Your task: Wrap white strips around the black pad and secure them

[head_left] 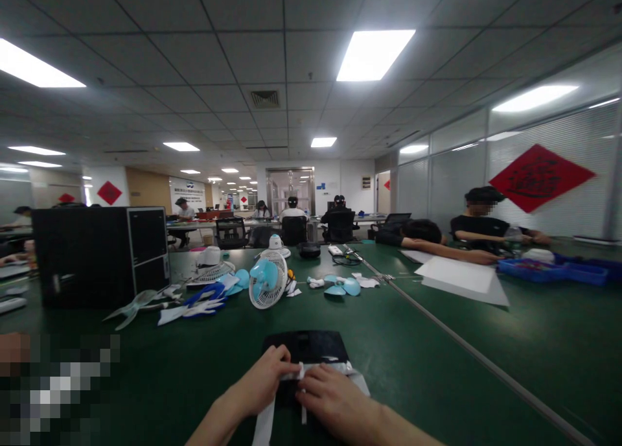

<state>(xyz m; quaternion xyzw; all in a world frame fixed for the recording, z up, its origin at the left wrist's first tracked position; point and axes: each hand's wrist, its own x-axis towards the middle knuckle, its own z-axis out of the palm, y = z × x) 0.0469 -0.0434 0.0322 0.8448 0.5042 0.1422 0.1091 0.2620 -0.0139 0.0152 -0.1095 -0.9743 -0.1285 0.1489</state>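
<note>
A black flat object (313, 342) with rounded corners lies on the green table right in front of me; I cannot make out its kind. White strips (265, 423) run across it and hang over its near side. My left hand (262, 380) is closed, thumb and fingers pinching a white strip at the object's middle. Beside it, my right hand (335, 397) has its fingers bent down on the same white band, with a narrow strip end showing below the fingertips. The hands nearly touch and cover much of the band.
Ahead stand a white and blue fan (269, 279), blue fan blades (343, 286) and blue-white gloves (199, 301). A black computer case (82, 258) is at left. A metal strip (437, 323) crosses the table (413, 375). Right are white sheets (464, 281), blue trays (554, 271) and two people.
</note>
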